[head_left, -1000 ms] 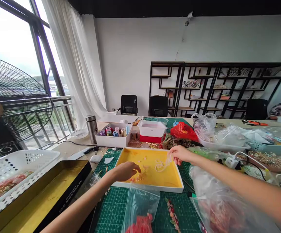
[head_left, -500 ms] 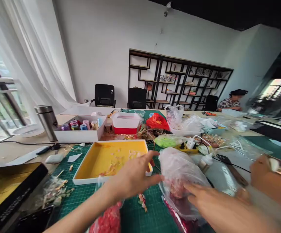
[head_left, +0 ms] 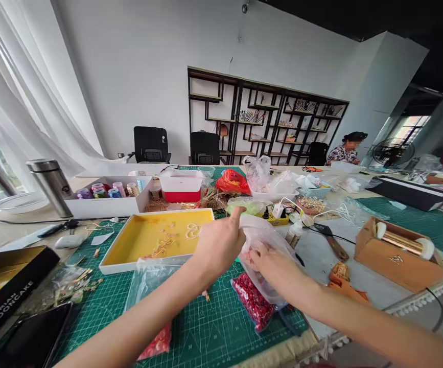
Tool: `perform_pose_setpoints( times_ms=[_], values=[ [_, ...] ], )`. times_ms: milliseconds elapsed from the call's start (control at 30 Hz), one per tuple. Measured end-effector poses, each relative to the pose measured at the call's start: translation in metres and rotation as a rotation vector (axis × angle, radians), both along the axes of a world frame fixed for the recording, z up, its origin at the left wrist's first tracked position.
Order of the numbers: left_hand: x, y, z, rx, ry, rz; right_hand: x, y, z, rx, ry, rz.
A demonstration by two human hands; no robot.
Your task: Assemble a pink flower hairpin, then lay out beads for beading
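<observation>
A whitish translucent plastic bag (head_left: 261,230) with pinkish contents stands on the green cutting mat (head_left: 202,332). My left hand (head_left: 221,243) is closed on the bag's left edge, thumb pointing up. On its near side, my right hand (head_left: 267,260) has its fingers curled against the plastic; part of them is hidden. Partly under the bag lies a clear packet of dark red pieces (head_left: 254,301). Below my left forearm is another clear bag (head_left: 150,281) with pinkish-red pieces (head_left: 158,342) at its bottom.
A yellow-lined white tray (head_left: 156,235) holds a bead string and small bits. Behind stand a box of thread spools (head_left: 106,204) and a steel flask (head_left: 50,184). To the right are a power strip (head_left: 278,221), a glue bottle (head_left: 294,235) and a brown box (head_left: 397,260). Someone sits far right.
My view has shifted right. My left hand has closed on the bag's edge, and my right fingers have curled in against it. The bag's top has sunk and its shape has changed.
</observation>
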State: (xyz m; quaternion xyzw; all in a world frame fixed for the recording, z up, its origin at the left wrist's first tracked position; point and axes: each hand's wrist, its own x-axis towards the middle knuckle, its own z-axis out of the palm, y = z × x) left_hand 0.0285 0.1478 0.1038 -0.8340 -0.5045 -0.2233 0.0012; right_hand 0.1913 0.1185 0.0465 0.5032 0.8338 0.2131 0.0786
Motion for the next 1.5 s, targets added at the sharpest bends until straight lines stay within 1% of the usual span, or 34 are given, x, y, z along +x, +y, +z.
perform_pose_setpoints(
  times_ms=[33,100,267,333,400,500,600,667,833,900,967,1000,1067,1133,1200,1267,1333,1433,1500],
  values=[
    [-0.001,-0.002,-0.001,0.000,0.003,0.000,0.000,-0.002,0.001,0.016,-0.020,-0.007],
    [-0.002,-0.005,-0.004,-0.009,-0.003,0.003,0.002,-0.008,0.011,0.055,-0.060,-0.028],
    [0.000,-0.005,-0.005,-0.068,-0.055,0.000,0.008,-0.029,0.054,0.131,-0.089,-0.062],
    [0.000,-0.006,-0.005,-0.088,-0.076,-0.011,0.012,-0.036,0.064,0.156,-0.085,-0.070],
    [0.000,-0.007,-0.006,-0.096,-0.097,-0.024,0.016,-0.043,0.066,0.193,-0.056,-0.036],
    [-0.003,-0.008,-0.008,-0.113,-0.133,-0.045,0.024,-0.052,0.060,0.268,0.040,0.084],
    [-0.006,-0.009,-0.010,-0.135,-0.175,-0.072,0.031,-0.060,0.056,0.268,0.149,0.156],
    [-0.007,-0.008,-0.012,-0.145,-0.200,-0.089,0.035,-0.063,0.059,0.292,0.190,0.186],
    [-0.003,0.000,-0.009,-0.159,-0.241,-0.093,0.040,-0.056,0.075,0.483,0.187,0.244],
    [-0.001,0.003,-0.006,-0.166,-0.250,-0.089,0.040,-0.050,0.081,0.518,0.167,0.246],
    [0.000,0.000,-0.003,-0.158,-0.253,-0.082,0.040,-0.043,0.084,0.534,0.116,0.240],
    [0.000,-0.004,-0.001,-0.142,-0.255,-0.073,0.041,-0.040,0.085,0.529,0.088,0.239],
    [0.000,-0.018,0.003,-0.045,-0.248,-0.059,0.042,-0.034,0.087,0.518,0.064,0.237],
    [0.001,-0.031,0.005,0.086,-0.208,-0.108,0.043,-0.032,0.090,0.521,0.083,0.247],
    [0.004,-0.037,0.008,0.147,-0.155,-0.200,0.044,-0.033,0.094,0.546,0.115,0.282],
    [0.008,-0.035,0.011,0.115,-0.133,-0.257,0.045,-0.037,0.098,0.579,0.146,0.327],
    [0.012,-0.025,0.018,0.077,-0.136,-0.264,0.047,-0.040,0.100,0.618,0.152,0.358],
    [0.019,-0.011,0.031,0.039,-0.148,-0.313,0.054,-0.044,0.104,0.683,0.120,0.388],
    [0.024,-0.004,0.043,0.010,-0.154,-0.351,0.059,-0.046,0.110,0.729,0.098,0.406]
  ],
)
